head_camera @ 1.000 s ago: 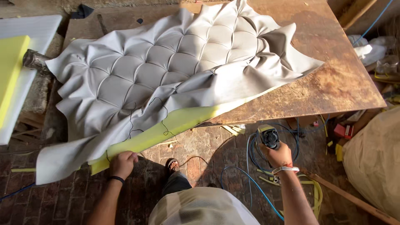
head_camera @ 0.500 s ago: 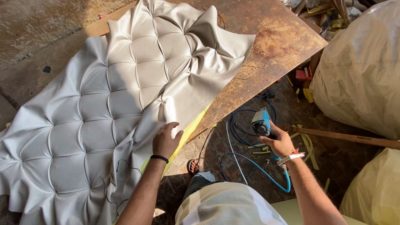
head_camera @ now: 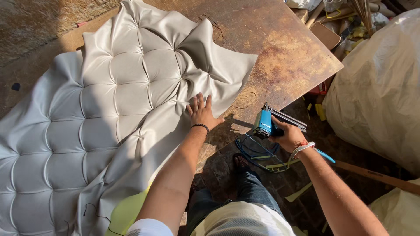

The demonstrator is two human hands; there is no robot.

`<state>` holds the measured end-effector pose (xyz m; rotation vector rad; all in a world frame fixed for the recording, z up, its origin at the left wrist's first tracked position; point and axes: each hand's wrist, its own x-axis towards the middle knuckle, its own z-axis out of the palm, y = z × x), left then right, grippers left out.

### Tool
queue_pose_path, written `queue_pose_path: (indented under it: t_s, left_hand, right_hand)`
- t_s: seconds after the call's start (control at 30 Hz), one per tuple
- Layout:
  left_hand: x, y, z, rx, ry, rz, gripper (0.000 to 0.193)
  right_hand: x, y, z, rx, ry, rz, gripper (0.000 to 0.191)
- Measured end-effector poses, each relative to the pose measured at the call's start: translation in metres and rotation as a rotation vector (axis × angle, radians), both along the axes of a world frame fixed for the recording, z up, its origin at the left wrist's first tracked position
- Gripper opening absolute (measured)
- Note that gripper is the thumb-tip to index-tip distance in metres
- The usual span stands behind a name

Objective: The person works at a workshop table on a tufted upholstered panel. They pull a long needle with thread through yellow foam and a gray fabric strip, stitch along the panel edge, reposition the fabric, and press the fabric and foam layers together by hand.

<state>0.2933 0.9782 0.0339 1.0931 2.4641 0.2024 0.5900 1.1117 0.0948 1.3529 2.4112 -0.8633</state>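
Note:
A grey tufted upholstery panel point(head_camera: 100, 109) with diamond-shaped pleats lies across a rusty brown worktable point(head_camera: 284, 48). My left hand point(head_camera: 201, 111) rests flat on the panel's loose fabric edge near the table's front, fingers spread. My right hand point(head_camera: 288, 136) grips a blue pneumatic staple gun point(head_camera: 269, 122), held just off the table's front edge. A blue air hose point(head_camera: 256, 150) trails down from the gun. Yellow foam point(head_camera: 127, 212) shows under the fabric at the bottom.
Large pale sacks point(head_camera: 380, 87) stand at the right. Tools and scraps point(head_camera: 345, 22) crowd the far right corner. A wooden stick point(head_camera: 376, 175) and yellow offcuts point(head_camera: 297, 192) lie on the brick floor by my legs.
My left hand moved up onto the fabric and flattened there. My right hand lifted the staple gun from the floor area up to the table's edge. The view swung left.

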Motion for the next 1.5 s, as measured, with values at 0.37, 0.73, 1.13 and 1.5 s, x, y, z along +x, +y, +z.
queue_pose_path:
  t_s: [0.37,0.73,1.13,1.5]
  left_hand:
    - [0.015,-0.022,-0.067,0.153,0.002,0.222,0.056]
    - [0.124,-0.158,-0.030,0.278,-0.368,0.431,0.040]
    - [0.128,-0.209,0.008,0.082,-0.770,0.320,0.034]
    - [0.167,-0.352,-0.010,0.492,-0.091,0.202,0.045]
  right_hand:
    - [-0.083,0.249,-0.083,0.027,-0.046,0.077,0.097]
    - [-0.159,0.265,-0.146,0.377,0.011,0.278,0.100]
    - [-0.123,0.034,-0.037,0.003,0.911,0.311,0.025]
    - [-0.088,-0.272,-0.011,-0.014,0.371,1.262,0.090]
